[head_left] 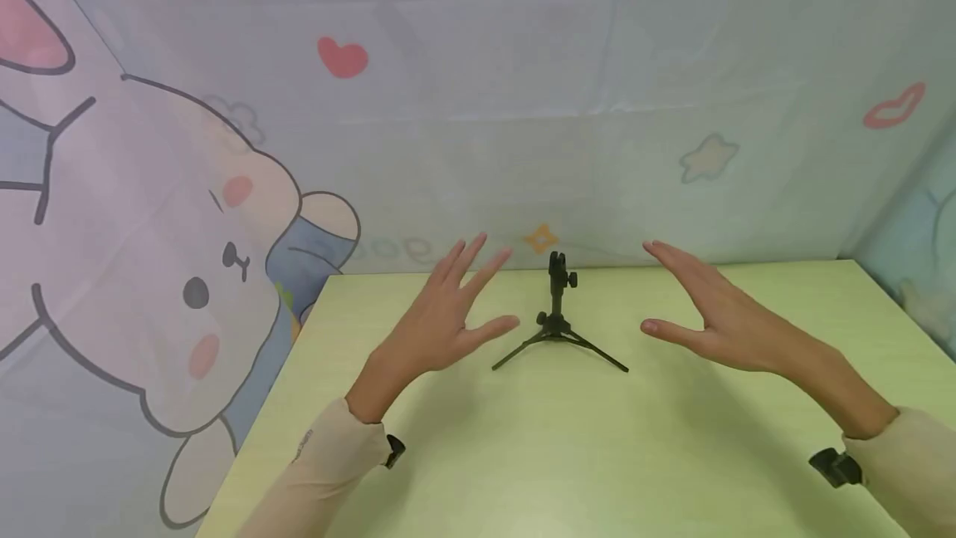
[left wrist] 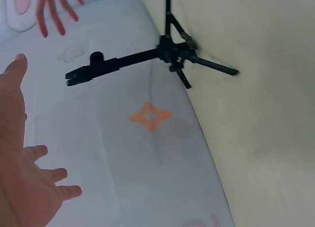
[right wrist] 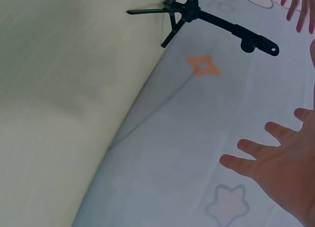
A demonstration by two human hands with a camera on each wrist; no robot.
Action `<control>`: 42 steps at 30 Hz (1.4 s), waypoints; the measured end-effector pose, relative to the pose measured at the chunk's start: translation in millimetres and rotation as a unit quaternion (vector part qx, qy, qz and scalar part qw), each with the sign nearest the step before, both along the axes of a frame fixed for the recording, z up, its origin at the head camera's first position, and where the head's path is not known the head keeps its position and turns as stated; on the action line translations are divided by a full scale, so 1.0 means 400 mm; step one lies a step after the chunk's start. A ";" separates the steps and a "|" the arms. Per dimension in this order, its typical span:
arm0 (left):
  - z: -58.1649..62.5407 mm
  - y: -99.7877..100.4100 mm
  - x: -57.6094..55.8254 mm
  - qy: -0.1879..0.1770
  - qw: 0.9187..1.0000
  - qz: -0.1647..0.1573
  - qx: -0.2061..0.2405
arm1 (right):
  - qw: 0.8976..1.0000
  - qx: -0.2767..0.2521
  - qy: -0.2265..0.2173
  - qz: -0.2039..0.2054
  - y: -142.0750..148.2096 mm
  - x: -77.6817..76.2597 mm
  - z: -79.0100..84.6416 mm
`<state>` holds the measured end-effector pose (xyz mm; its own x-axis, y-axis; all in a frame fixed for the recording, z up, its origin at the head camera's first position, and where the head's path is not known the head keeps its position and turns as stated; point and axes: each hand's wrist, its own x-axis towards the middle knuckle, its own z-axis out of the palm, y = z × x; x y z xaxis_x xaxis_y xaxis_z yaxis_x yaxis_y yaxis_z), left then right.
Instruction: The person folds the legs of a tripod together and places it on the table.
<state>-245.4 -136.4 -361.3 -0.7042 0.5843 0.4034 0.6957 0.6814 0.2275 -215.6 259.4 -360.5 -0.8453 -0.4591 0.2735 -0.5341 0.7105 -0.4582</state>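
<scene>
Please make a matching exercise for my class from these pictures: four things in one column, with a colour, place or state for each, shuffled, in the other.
Things
1. Tripod stand
2. Left hand
3. Tabletop
4. Right hand

Descriptions
A. Pale yellow-green
B. Right of centre in the head view
C. Black and upright
D. Left of centre in the head view

Pairs: 1-C, 2-D, 3-A, 4-B
</scene>
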 end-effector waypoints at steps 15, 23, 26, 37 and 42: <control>-0.041 0.123 -0.088 -0.055 0.963 -0.072 0.253 | 0.994 -0.103 -0.025 0.006 -0.071 -0.088 -0.089; -0.080 0.180 -0.116 -0.096 0.938 -0.103 0.316 | 0.992 -0.107 -0.050 0.033 -0.120 -0.121 -0.162; -0.089 0.195 -0.121 -0.100 0.934 -0.110 0.326 | 0.993 -0.097 -0.042 0.050 -0.135 -0.129 -0.189; -0.107 0.234 -0.134 -0.093 0.921 -0.117 0.361 | 0.994 -0.064 -0.023 0.084 -0.185 -0.150 -0.255; -0.109 0.242 -0.136 -0.076 0.925 -0.109 0.357 | 0.996 -0.057 -0.017 0.059 -0.201 -0.158 -0.262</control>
<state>-299.8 -39.4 -404.9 -0.6818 0.3423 0.6465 0.7213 0.1675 0.6720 -278.7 179.2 -465.1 -0.7967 -0.5237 0.3016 -0.5938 0.5854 -0.5521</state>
